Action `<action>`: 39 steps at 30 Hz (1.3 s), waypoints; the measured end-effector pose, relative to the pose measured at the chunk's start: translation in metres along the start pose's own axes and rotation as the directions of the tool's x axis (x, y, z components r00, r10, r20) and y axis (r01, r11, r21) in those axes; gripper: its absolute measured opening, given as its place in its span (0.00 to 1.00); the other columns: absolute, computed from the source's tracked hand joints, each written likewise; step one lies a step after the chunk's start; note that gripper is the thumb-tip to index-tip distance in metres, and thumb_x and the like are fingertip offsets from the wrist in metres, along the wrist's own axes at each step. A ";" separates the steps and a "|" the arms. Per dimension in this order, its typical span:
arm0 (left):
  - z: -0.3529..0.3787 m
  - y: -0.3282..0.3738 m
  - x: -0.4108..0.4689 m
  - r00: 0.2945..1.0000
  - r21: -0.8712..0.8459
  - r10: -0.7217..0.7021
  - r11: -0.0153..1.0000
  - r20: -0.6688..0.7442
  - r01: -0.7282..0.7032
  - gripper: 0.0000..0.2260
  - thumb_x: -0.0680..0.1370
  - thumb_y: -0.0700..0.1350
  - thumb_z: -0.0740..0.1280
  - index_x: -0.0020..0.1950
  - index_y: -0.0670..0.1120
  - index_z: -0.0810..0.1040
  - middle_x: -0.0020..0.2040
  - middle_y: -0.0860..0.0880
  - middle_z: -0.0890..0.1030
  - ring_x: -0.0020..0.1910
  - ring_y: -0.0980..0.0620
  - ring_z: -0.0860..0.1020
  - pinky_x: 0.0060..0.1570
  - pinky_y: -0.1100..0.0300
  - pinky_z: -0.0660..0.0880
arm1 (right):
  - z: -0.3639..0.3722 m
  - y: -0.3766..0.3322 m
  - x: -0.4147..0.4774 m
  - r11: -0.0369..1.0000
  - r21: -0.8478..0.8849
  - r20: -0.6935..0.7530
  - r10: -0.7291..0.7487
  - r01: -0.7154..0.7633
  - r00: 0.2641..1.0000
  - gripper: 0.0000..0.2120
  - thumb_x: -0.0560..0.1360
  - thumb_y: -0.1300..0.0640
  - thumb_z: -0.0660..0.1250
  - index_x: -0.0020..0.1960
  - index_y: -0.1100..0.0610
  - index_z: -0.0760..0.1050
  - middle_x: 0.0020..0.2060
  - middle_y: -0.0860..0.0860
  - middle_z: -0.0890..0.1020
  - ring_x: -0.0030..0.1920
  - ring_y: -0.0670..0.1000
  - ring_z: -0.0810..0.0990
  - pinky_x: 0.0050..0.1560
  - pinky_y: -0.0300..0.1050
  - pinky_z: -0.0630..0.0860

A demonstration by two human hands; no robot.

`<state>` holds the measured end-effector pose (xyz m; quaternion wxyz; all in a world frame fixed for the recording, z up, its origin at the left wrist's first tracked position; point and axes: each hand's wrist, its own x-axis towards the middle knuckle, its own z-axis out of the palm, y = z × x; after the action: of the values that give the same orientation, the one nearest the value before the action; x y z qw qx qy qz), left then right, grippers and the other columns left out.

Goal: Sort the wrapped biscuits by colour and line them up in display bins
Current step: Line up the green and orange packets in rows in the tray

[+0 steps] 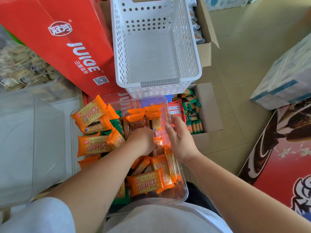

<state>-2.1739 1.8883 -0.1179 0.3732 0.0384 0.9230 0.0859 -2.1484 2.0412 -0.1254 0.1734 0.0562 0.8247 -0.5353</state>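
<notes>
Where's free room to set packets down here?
White perforated basket, between the red juice carton and a cardboard box, is bare. Clear bin is crowded with orange packets and both hands.

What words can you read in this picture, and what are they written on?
"JUICE": big white letters on the red carton.
"冠芳": the round logo on the same carton.
"山楂鲜萃": small white print beside JUICE; a QR code sits below it.
"自苏打饼干": roughly, on the orange biscuit packs; a bit blurred.
Green packs in the cardboard box: too small to read.
</notes>
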 end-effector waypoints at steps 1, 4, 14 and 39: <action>-0.001 0.000 0.000 1.000 -0.054 -0.013 0.998 -0.007 0.013 0.09 0.77 0.55 0.71 0.44 0.50 0.78 0.46 0.50 0.80 0.49 0.45 0.79 0.45 0.55 0.74 | 0.000 0.001 0.000 1.000 0.000 -0.002 0.004 -0.004 1.000 0.27 0.80 0.35 0.54 0.75 0.46 0.65 0.68 0.46 0.74 0.67 0.47 0.73 0.68 0.57 0.72; -0.003 -0.005 -0.006 0.996 -0.255 -0.054 0.966 -0.075 0.033 0.11 0.74 0.52 0.75 0.36 0.52 0.76 0.38 0.53 0.78 0.43 0.48 0.79 0.39 0.58 0.69 | 0.000 0.000 -0.001 1.000 0.008 -0.007 0.008 -0.008 1.000 0.27 0.80 0.36 0.55 0.75 0.47 0.64 0.68 0.46 0.74 0.67 0.47 0.73 0.68 0.57 0.72; -0.014 -0.019 -0.017 0.885 -0.535 -0.101 0.825 -0.454 -0.180 0.06 0.71 0.44 0.78 0.42 0.52 0.83 0.37 0.57 0.82 0.38 0.58 0.79 0.38 0.59 0.77 | 0.001 -0.002 -0.001 0.999 0.017 -0.008 0.030 -0.030 1.000 0.27 0.80 0.35 0.54 0.75 0.46 0.64 0.68 0.46 0.75 0.67 0.47 0.74 0.68 0.57 0.73; -0.004 -0.028 -0.018 0.924 0.147 0.233 0.970 -0.303 -0.196 0.10 0.78 0.48 0.68 0.59 0.50 0.79 0.54 0.50 0.82 0.54 0.44 0.80 0.52 0.49 0.79 | -0.001 -0.008 -0.003 0.998 0.046 -0.007 0.039 -0.039 0.999 0.31 0.77 0.33 0.54 0.75 0.47 0.65 0.69 0.47 0.75 0.68 0.47 0.73 0.68 0.53 0.71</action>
<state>-2.1636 1.8576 -0.1084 0.2053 0.1460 0.9646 0.0784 -2.1482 2.0390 -0.1167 0.1790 0.0785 0.8117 -0.5504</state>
